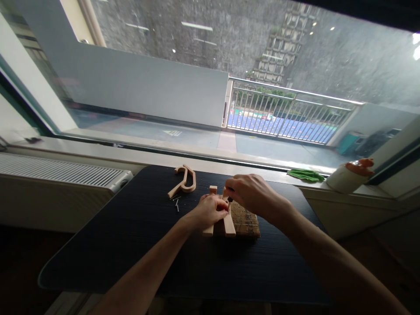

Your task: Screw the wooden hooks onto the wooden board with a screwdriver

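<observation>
A wooden piece (pixel 229 226) made of two parallel slats lies on a patterned board (pixel 246 221) on the dark table (pixel 131 245). My left hand (pixel 210 211) is closed on the slats, its fingers curled over them. My right hand (pixel 251 192) is closed just above, pinching a small dark tool or part that I cannot make out at the slats' far end. Two curved wooden pieces (pixel 183 180) rest farther back on the table. A few small nails or screws (pixel 176 203) lie between those pieces and my left hand.
A white radiator (pixel 59 171) runs along the left under the window sill. On the sill at the right lie a green cloth (pixel 306 175) and a white bottle with an orange top (pixel 348 176). A large window faces a yard with railings.
</observation>
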A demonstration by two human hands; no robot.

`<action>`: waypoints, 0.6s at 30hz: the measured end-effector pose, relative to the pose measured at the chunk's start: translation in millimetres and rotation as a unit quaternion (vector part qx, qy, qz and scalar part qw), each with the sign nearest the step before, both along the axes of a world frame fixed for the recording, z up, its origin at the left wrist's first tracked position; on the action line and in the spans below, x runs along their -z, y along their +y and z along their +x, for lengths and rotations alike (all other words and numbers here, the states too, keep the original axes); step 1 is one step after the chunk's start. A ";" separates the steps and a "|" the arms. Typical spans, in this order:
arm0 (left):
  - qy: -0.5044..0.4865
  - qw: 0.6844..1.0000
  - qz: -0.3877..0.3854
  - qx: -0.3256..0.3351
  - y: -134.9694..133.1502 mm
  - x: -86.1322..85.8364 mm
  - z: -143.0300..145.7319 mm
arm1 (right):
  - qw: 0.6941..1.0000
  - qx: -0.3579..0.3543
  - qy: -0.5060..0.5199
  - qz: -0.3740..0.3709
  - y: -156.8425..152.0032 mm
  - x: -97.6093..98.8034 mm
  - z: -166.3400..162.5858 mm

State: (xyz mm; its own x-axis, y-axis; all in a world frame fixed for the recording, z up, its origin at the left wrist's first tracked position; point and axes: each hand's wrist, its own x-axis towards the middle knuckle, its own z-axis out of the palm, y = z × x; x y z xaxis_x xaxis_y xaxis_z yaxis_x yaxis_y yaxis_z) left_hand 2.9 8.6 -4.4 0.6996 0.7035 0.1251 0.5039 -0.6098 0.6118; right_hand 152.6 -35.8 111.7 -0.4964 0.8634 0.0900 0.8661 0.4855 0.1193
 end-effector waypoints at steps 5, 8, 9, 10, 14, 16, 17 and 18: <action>0.013 1.000 0.014 -0.005 1.0 2.7 1.5 | 1.000 -0.002 -0.003 -0.004 -2.8 -4.6 -5.2; 0.013 0.999 0.034 0.000 1.7 5.8 1.4 | 1.000 0.009 0.004 -0.008 -1.5 -3.1 -3.8; 0.015 0.999 0.041 0.001 1.8 6.4 1.4 | 1.000 0.011 0.007 -0.007 -0.9 -1.8 -2.8; 0.017 0.999 0.046 0.001 1.9 6.8 1.6 | 1.000 0.012 0.011 -0.003 -0.5 -0.2 -1.6; 0.028 0.998 0.046 -0.010 2.6 6.4 3.3 | 1.000 0.016 0.026 0.000 -1.8 4.1 5.7; 0.028 0.999 0.034 -0.014 3.3 5.0 3.8 | 0.999 0.004 0.036 -0.012 -3.9 2.9 10.1; 0.026 0.999 0.025 -0.015 3.8 3.9 3.6 | 0.999 -0.006 0.040 -0.020 -5.0 1.4 12.0; 0.025 0.999 0.014 -0.015 4.3 2.7 3.0 | 0.999 -0.014 0.042 -0.027 -5.9 -0.6 13.6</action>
